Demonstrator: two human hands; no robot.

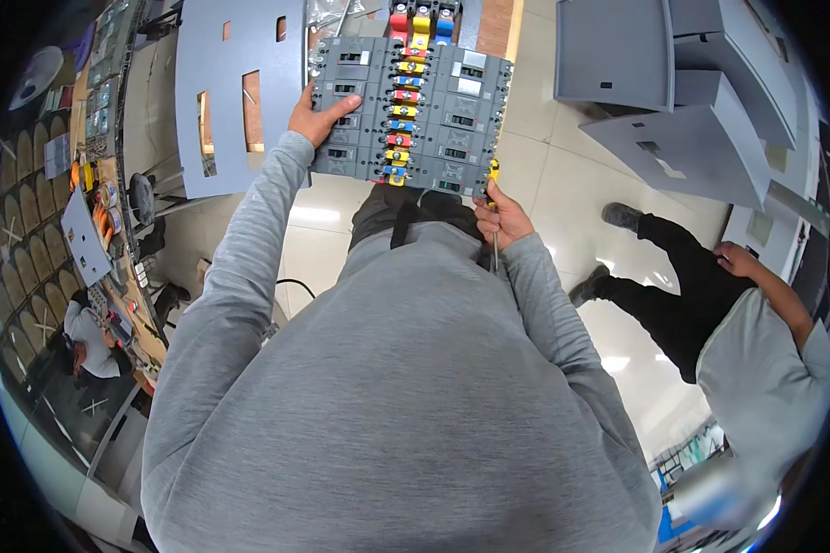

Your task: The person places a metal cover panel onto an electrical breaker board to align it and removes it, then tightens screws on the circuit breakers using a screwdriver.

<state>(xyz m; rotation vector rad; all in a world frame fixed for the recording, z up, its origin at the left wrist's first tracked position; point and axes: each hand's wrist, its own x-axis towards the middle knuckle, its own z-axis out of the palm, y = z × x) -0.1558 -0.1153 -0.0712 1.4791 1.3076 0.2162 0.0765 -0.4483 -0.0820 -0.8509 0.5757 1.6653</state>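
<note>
A block of dark grey circuit breakers (452, 120) stands in two columns at the top middle. Red, yellow and blue busbar pieces (406, 111) with screws run down between the columns. My left hand (321, 118) grips the left side of the block, its thumb lying across a breaker and its other fingers at the edge, partly hidden. At the lower right corner, my right hand (504, 219) is closed on a screwdriver (495, 251). Its thin metal shaft sticks out below the fist toward my body, and a yellow part shows above the fingers.
A grey panel with cut-outs (235, 101) lies left of the breakers. Grey metal enclosures (673, 129) stand at the upper right. Close on the right stands a person (752, 359) in a grey top; another person (92, 341) is at a cluttered bench (124, 276) far left.
</note>
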